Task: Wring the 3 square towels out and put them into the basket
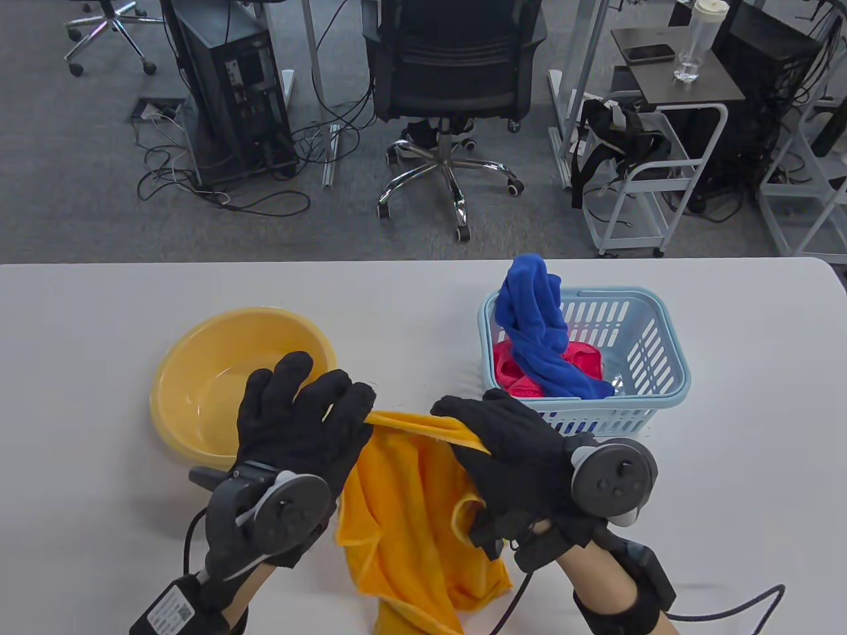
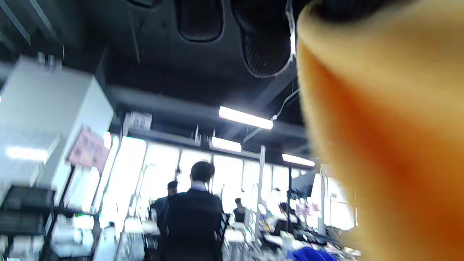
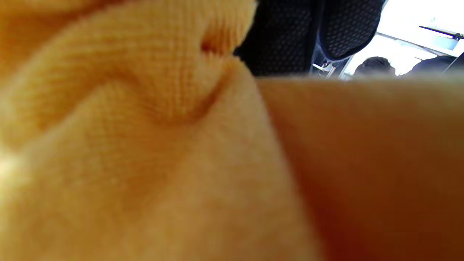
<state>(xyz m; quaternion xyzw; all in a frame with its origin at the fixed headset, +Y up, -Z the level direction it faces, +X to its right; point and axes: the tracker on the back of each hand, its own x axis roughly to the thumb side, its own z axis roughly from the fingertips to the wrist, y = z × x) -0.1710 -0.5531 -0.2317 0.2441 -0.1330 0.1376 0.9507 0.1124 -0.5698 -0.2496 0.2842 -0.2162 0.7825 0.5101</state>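
Observation:
An orange towel (image 1: pixel 410 516) hangs between both hands above the table's near edge. My left hand (image 1: pixel 311 423) grips its upper left edge, and my right hand (image 1: pixel 493 436) grips the upper right edge. The strip of cloth between them is stretched. The same orange towel (image 2: pixel 391 145) fills the right side of the left wrist view, and the orange towel (image 3: pixel 145 145) covers nearly all of the right wrist view. A light blue basket (image 1: pixel 652 370) stands at the right. It holds a blue towel (image 1: pixel 539 324) draped over its far left rim and a pink towel (image 1: pixel 513 367) under it.
A yellow basin (image 1: pixel 198 390) sits on the white table (image 1: pixel 99 317) just left of my left hand. Beyond the table's far edge are an office chair (image 1: pixel 453 86), a computer tower and a white cart. Several people stand far off in the left wrist view.

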